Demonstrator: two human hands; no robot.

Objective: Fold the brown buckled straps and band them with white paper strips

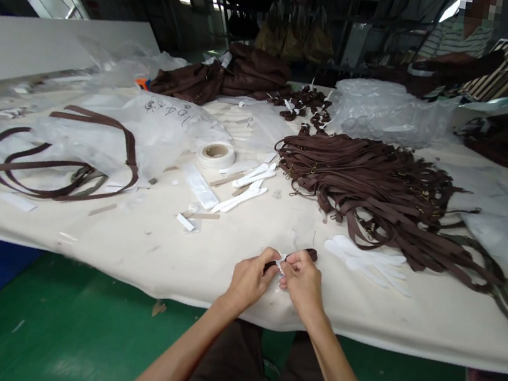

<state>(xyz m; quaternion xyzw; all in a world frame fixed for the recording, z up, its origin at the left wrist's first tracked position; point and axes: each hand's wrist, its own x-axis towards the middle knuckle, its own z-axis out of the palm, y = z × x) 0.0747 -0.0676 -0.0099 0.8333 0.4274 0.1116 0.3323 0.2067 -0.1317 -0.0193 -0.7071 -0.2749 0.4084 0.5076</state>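
At the front of the table, my left hand [251, 278] and my right hand [302, 279] meet with their fingertips almost touching. Both are closed in a pinch around a folded brown strap [310, 255], whose rounded end sticks out beyond the right fingers. Between the fingertips shows a small white strip [280, 261] with a bumpy edge; how it lies on the strap is mostly hidden. A pair of white gloves [367, 260] lies flat to the right of my right hand.
A large heap of brown straps with metal clips [369, 175] spreads at right. Farther in are white ridged strips [248, 196], a tape roll [216, 155], small tied strap bundles [311, 101] and plastic bags [388, 108]. Loose straps [133, 161] curl at left. A person [459, 43] stands behind.
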